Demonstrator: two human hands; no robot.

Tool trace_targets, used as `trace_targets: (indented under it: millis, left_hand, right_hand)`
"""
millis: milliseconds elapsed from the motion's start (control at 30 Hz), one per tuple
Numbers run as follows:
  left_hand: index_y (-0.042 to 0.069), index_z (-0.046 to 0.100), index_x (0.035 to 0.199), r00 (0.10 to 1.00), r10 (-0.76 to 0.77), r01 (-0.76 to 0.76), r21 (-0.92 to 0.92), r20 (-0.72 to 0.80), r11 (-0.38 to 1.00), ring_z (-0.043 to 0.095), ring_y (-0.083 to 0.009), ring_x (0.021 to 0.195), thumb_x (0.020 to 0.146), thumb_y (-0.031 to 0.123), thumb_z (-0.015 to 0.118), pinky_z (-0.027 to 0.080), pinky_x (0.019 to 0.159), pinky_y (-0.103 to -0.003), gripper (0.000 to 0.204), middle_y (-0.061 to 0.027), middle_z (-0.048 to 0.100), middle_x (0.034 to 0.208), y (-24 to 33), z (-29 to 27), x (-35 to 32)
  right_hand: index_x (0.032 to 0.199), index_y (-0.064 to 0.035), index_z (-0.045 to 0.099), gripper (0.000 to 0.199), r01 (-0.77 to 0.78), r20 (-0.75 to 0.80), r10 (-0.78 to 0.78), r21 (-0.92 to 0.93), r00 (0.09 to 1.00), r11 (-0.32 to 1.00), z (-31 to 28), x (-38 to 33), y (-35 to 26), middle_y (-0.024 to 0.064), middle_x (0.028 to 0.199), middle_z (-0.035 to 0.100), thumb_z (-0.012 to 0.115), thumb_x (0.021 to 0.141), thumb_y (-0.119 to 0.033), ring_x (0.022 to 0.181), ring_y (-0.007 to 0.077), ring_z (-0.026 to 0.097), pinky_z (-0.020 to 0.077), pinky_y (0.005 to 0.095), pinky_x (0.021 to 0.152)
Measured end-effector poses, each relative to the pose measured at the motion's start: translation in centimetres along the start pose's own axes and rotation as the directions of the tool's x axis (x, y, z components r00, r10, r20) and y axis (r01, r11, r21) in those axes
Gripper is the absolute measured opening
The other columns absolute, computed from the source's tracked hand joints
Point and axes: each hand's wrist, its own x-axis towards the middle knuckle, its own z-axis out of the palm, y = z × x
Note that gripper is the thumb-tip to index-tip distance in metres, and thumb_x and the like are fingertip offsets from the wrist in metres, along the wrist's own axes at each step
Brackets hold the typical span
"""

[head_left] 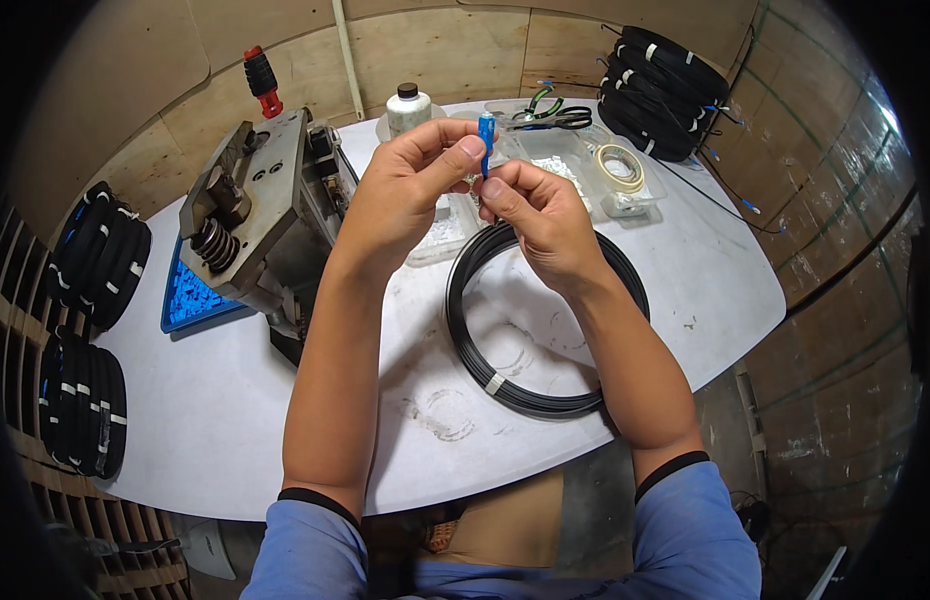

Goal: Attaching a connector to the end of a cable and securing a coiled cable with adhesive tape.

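A small blue connector (pixel 486 130) with a pale tip stands upright between my hands, above the table. My left hand (pixel 425 165) pinches it between thumb and fingers. Just below, my right hand (pixel 535 205) is closed on the black cable at the connector's lower end; most of that cable is hidden by the fingers. Under my hands lies a coil of black cable (pixel 495 385), bound with white tape at its near side.
On the left stand a metal hand press (pixel 270 190) and a blue tray of blue parts (pixel 190 300). Black cable coils (pixel 95 260) line the left edge; more (pixel 665 85) are stacked at back right. Behind my hands are a white bottle (pixel 407 112), scissors (pixel 565 118) and a tape roll (pixel 620 168).
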Motion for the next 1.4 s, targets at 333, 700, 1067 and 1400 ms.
trace_targets:
  millis: [333,700,1067,1400]
  left_hand:
    - [0.003,0.068,0.113,0.997,-0.061,0.058,-0.063,-0.053,0.996,0.06,-0.0107,0.094,0.099,0.019,0.064,0.051,0.085,-0.032,0.022,-0.0014,0.066,0.104,0.0,0.2,-0.1]
    - [0.002,0.068,0.115,0.997,-0.06,0.058,-0.044,-0.044,0.997,0.062,-0.011,0.096,0.097,0.019,0.067,0.052,0.081,-0.029,0.024,-0.003,0.066,0.103,0.2,0.5,-0.2]
    - [0.002,0.07,0.116,0.989,-0.008,0.018,0.067,-0.148,0.998,0.064,-0.0073,0.088,0.093,0.016,0.072,0.051,0.079,-0.023,0.027,-0.0011,0.07,0.097,0.4,0.6,-0.1]
    - [0.002,0.071,0.114,0.997,-0.002,0.013,0.128,-0.08,0.992,0.063,-0.0073,0.088,0.094,0.018,0.072,0.05,0.078,-0.025,0.026,-0.002,0.071,0.099,0.5,0.6,-0.3]
  right_hand:
    - [0.094,-0.0016,0.069,0.017,-0.03,-0.036,0.025,-0.128,0.999,0.991,0.1,-0.2,-0.2,0.0008,0.084,0.067,0.069,0.096,-0.018,0.078,0.0059,0.058,0.0474,0.0221,0.074]
    - [0.09,-0.0019,0.069,0.015,-0.037,-0.084,0.029,-0.096,0.996,0.995,0.2,-0.1,-0.1,0.0019,0.081,0.068,0.07,0.095,-0.016,0.076,0.0063,0.059,0.0467,0.0213,0.072]
    - [0.09,-0.0013,0.069,0.014,-0.022,-0.107,0.021,-0.01,0.994,1.0,0.1,-0.1,0.2,0.0031,0.081,0.069,0.072,0.093,-0.015,0.074,0.0068,0.06,0.0464,0.0216,0.07]
    - [0.087,-0.0022,0.069,0.015,-0.025,-0.068,0.029,0.056,0.997,0.998,-0.4,0.1,0.3,0.0028,0.079,0.067,0.073,0.093,-0.015,0.074,0.0072,0.058,0.0455,0.0221,0.072]
